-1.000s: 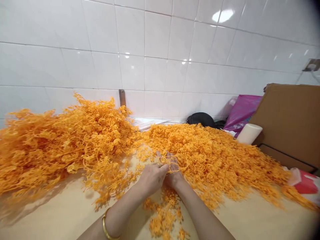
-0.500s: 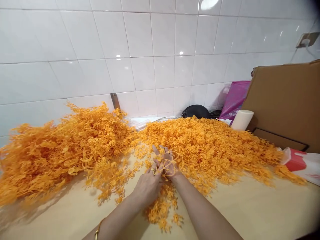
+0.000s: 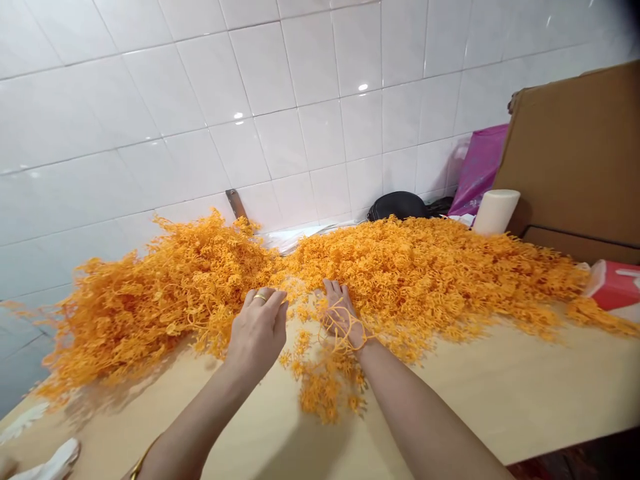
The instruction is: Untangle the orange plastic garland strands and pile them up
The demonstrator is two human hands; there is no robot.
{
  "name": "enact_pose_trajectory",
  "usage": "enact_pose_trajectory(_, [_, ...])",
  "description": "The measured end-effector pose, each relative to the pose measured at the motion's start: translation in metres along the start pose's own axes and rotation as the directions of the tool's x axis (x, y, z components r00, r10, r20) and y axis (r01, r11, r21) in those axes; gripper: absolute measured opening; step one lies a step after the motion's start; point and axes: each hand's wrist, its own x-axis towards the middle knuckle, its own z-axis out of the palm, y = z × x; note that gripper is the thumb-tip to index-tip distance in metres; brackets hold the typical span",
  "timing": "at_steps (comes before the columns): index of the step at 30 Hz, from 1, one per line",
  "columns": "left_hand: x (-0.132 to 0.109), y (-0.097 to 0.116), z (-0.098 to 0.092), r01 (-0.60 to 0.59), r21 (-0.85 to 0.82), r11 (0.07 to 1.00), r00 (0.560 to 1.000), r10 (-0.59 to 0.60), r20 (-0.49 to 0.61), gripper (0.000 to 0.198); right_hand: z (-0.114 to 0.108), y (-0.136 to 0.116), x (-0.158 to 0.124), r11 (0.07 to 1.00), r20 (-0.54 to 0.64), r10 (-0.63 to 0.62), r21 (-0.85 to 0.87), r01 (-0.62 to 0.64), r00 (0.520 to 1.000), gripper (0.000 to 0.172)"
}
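My left hand (image 3: 257, 330), a ring on one finger, is raised beside the left heap of tangled orange plastic pieces (image 3: 165, 293). Its fingers are bent and drawn toward the thumb; what they pinch, if anything, is hidden. At the edge of the right heap of small orange star-like pieces (image 3: 425, 267) is my right hand (image 3: 345, 310), palm down with fingers stretched out. Thin orange plastic strands (image 3: 343, 327) loop over its back and wrist. Between my forearms lies a small cluster of the orange pieces (image 3: 323, 393) on the pale tabletop (image 3: 450, 400).
Against the tiled wall are a black round case (image 3: 397, 205), a purple bag (image 3: 480, 167) and a white roll (image 3: 496, 212). A large cardboard box (image 3: 575, 147) stands at right, a red-and-white packet (image 3: 613, 283) before it. White glove-like shapes (image 3: 55, 461) show at lower left.
My hands were together over the strands; my left hand has moved away to the left. The strands stay looped over my right hand. The view has tilted, and the white shapes have appeared at lower left.
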Motion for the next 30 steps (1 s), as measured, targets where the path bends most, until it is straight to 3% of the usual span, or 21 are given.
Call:
enact_pose_trajectory(2, [-0.006, 0.022, 0.001, -0.116, -0.085, 0.99, 0.992, 0.112, -0.06, 0.026, -0.002, 0.0, 0.002, 0.999, 0.031, -0.006, -0.039, 0.008, 1.0, 0.021])
enact_pose_trajectory(4, [-0.016, 0.044, 0.014, -0.187, -0.186, 0.965, 0.981, 0.192, 0.012, 0.031, -0.004, 0.0, 0.003, 0.996, 0.063, -0.012, -0.084, 0.018, 0.998, 0.02])
enact_pose_trajectory(8, [-0.027, 0.063, 0.058, -0.108, -0.282, 0.953, 0.962, 0.171, 0.211, 0.039, -0.006, 0.002, 0.006, 0.988, 0.107, -0.012, -0.151, 0.028, 0.994, 0.02])
enact_pose_trajectory(12, [-0.014, 0.059, 0.082, -0.067, -0.287, 0.956, 0.964, 0.136, 0.229, 0.012, -0.001, 0.003, 0.009, 0.984, 0.106, 0.008, -0.18, 0.011, 0.994, 0.023])
enact_pose_trajectory(14, [-0.003, 0.054, 0.084, -0.08, -0.321, 0.944, 0.969, 0.15, 0.198, 0.007, 0.002, 0.003, 0.008, 0.982, 0.096, 0.022, -0.188, -0.004, 0.995, 0.024])
enact_pose_trajectory(16, [0.009, 0.047, 0.079, -0.075, -0.377, 0.923, 0.976, 0.146, 0.163, 0.017, 0.003, 0.002, 0.006, 0.982, 0.085, 0.03, -0.187, -0.014, 0.996, 0.026])
enact_pose_trajectory(20, [0.039, 0.026, 0.05, 0.065, -0.548, 0.834, 0.995, -0.016, 0.094, 0.017, 0.002, -0.002, 0.003, 0.986, 0.055, 0.035, -0.167, -0.026, 0.998, 0.024])
enact_pose_trajectory(23, [0.058, 0.002, 0.025, 0.106, -0.725, 0.681, 0.989, -0.144, 0.009, 0.009, -0.002, -0.005, 0.006, 0.987, 0.017, 0.041, -0.153, -0.038, 0.999, 0.02])
enact_pose_trajectory(25, [0.064, -0.016, 0.018, 0.141, -0.853, 0.503, 0.969, -0.246, 0.015, 0.008, -0.005, -0.007, 0.008, 0.988, -0.027, 0.053, -0.145, -0.057, 0.998, 0.02])
enact_pose_trajectory(27, [0.063, -0.035, 0.02, 0.207, -0.937, 0.281, 0.937, -0.331, 0.108, 0.012, -0.008, -0.009, 0.01, 0.989, -0.088, 0.059, -0.129, -0.07, 0.994, 0.019])
enact_pose_trajectory(30, [0.055, -0.061, 0.037, 0.3, -0.954, -0.009, 0.898, -0.334, 0.286, 0.016, -0.01, -0.011, 0.011, 0.992, -0.193, 0.044, -0.105, -0.066, 0.98, 0.017])
